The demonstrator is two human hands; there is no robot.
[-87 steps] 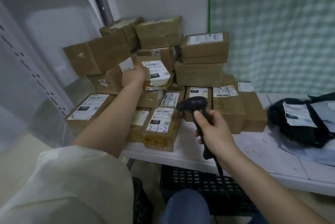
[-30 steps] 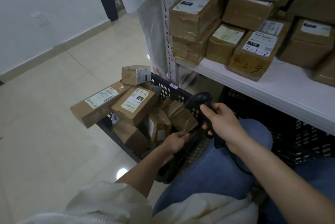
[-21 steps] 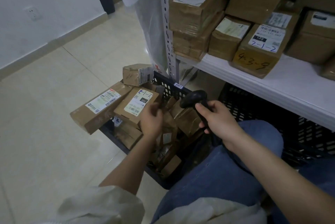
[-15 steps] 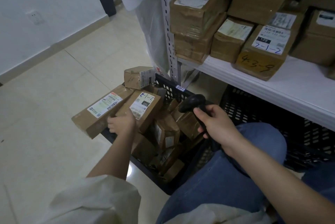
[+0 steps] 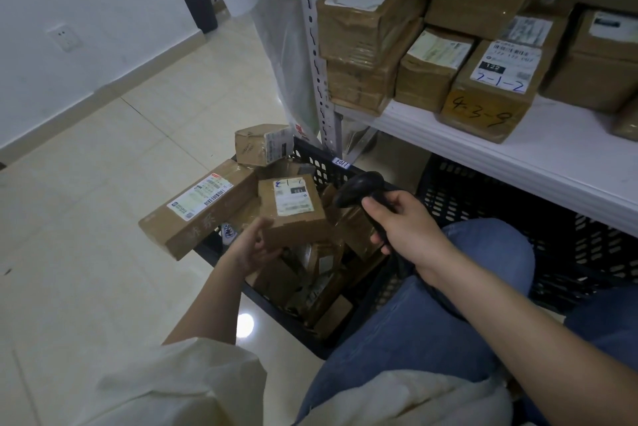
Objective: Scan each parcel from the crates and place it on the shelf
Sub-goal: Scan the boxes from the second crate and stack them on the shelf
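Left hand: we see our left hand curled round the near left corner of a small box, thumb on the top edge and fingers underneath, as far as we can tell; the fingers are only as wide apart as the box is thick.
Right hand: our right hand is wrapped tight round the handle of the black scanner, whose head points left toward the box.
Small box: it sits at the top of the pile in the black crate, tilted, with the white label facing up and just beside the scanner head.
Handling, judged: stiff taped cardboard, probably light enough for one hand; tape may be slick, so a corner or edge hold looks safest and keeps the label uncovered.
Long box: a longer parcel overhangs the crate's left rim, touching the small box's left side; it could slide off if jostled.
Shelf: the white shelf beyond already carries stacked brown boxes; bare board shows along its front edge.
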